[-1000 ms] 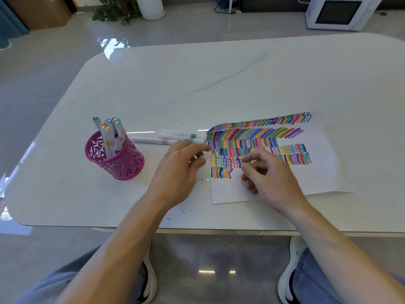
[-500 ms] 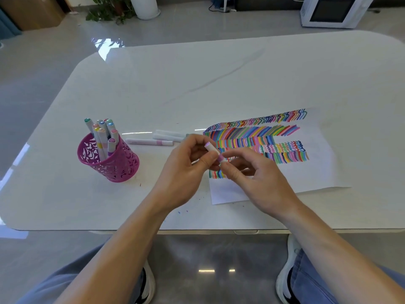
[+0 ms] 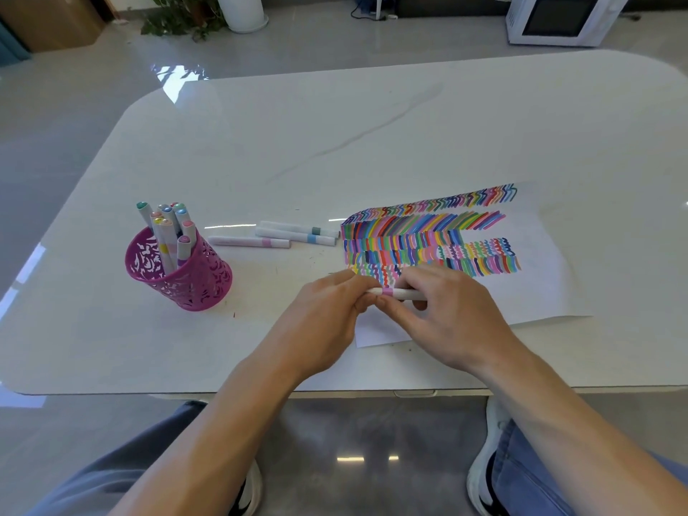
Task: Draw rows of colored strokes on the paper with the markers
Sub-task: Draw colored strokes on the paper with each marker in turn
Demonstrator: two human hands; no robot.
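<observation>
Marker (image 3: 396, 293) lies crosswise over the paper's (image 3: 540, 277) near-left corner, long axis left-right: left hand (image 3: 324, 322) pinches one end, right hand (image 3: 446, 314) grips the barrel.

Glossy marble-look table (image 3: 372, 117), matt white paper (image 3: 536, 277), perforated pink cup (image 3: 201, 281)

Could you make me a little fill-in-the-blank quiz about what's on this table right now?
1. The left hand and the right hand together grip one white marker, whose band is ___.
2. The pink perforated cup holding upright markers stands to the ___ of the white paper sheet covered in coloured strokes.
3. ___ loose white markers lie on the glossy white table between cup and paper.

Missing words: pink; left; three.
</observation>
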